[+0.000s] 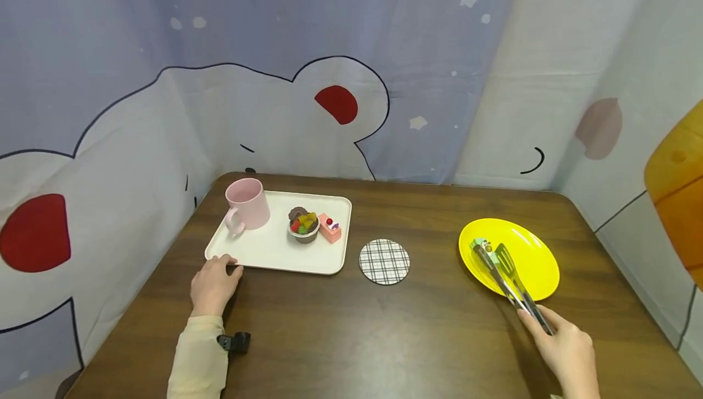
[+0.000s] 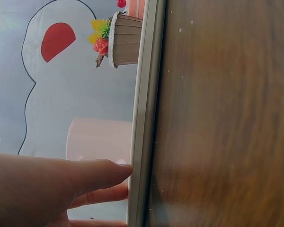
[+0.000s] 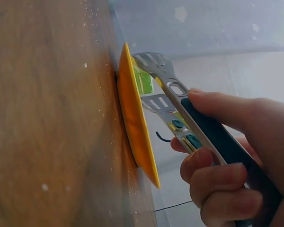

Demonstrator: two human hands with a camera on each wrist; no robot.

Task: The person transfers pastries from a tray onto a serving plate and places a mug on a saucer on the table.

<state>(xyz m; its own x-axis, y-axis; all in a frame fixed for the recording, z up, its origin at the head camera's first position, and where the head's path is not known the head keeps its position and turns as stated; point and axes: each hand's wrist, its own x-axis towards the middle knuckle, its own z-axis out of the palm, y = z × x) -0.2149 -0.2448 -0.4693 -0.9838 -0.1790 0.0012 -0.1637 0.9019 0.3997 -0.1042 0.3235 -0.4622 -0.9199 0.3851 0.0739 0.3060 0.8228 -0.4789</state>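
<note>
My right hand holds metal serving tongs with dark grips and slotted ends, fingers curled round the handle. The spread tips of the tongs lie over a yellow plate, on either side of a small light-green toy cake. My left hand rests at the near left corner of a white tray, thumb and fingers touching its rim. On the tray stand a pink mug, a chocolate cupcake topped with fruit and a pink cake slice.
A round checked coaster lies on the brown wooden table between tray and plate. Patterned cloth hangs behind the table and along its sides. A black strap mount juts from the left wrist.
</note>
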